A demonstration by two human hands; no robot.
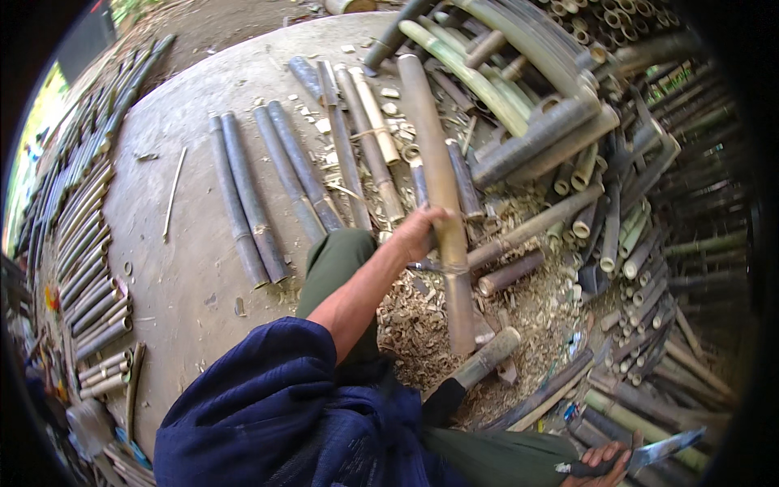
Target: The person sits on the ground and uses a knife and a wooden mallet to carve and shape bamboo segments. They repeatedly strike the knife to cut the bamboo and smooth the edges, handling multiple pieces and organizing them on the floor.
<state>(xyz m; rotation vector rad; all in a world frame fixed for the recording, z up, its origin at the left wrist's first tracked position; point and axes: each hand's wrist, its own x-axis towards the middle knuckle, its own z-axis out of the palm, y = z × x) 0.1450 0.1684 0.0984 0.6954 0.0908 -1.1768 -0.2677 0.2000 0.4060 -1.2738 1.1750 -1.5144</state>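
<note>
My left hand (420, 235) is closed round a long brown bamboo pole (430, 146). The pole stands at a slant in front of me, its lower end above a heap of wood chips (418, 325). At the lower right, my right hand (608, 469) grips the dark handle of a broad-bladed knife (667, 448). The blade points to the right, apart from the pole. Just right of the pole's lower end lies a short bamboo piece (487, 357), partly over a dark object. Most of my right forearm is hidden from view.
Dark bamboo lengths (243, 203) lie in pairs on the concrete floor (162, 284) ahead. Long rows of cut bamboo (89, 252) line the left side. Bamboo frames (535, 146) and stacked pieces (641, 316) crowd the right. A thin stick (174, 195) lies further left.
</note>
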